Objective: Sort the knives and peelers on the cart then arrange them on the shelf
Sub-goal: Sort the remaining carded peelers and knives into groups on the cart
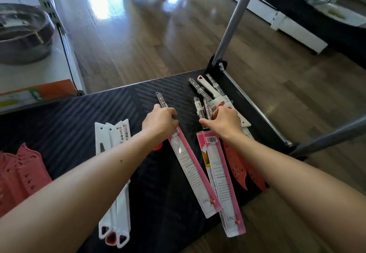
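Left hand [160, 120] grips a pink-sleeved knife [190, 165] at mid-frame, right hand [223, 124] curls round steel handles [206, 108] in the pile [208, 89] right of centre on the cart [99, 110]. I'd worry a tug there drags neighbours along or tips the sleeves [233, 219] overhanging the near edge onto the floor [138, 34]. White knives [103, 137] lie lower left, the shelf [29, 70] upper left, and the cart's pole [230, 24] crowds the pile.

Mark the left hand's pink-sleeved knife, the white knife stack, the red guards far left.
pink-sleeved knife [188, 163], head view, sleeve middle.
white knife stack [105, 133], head view, upper sheaths.
red guards [23, 171], head view, top guard.
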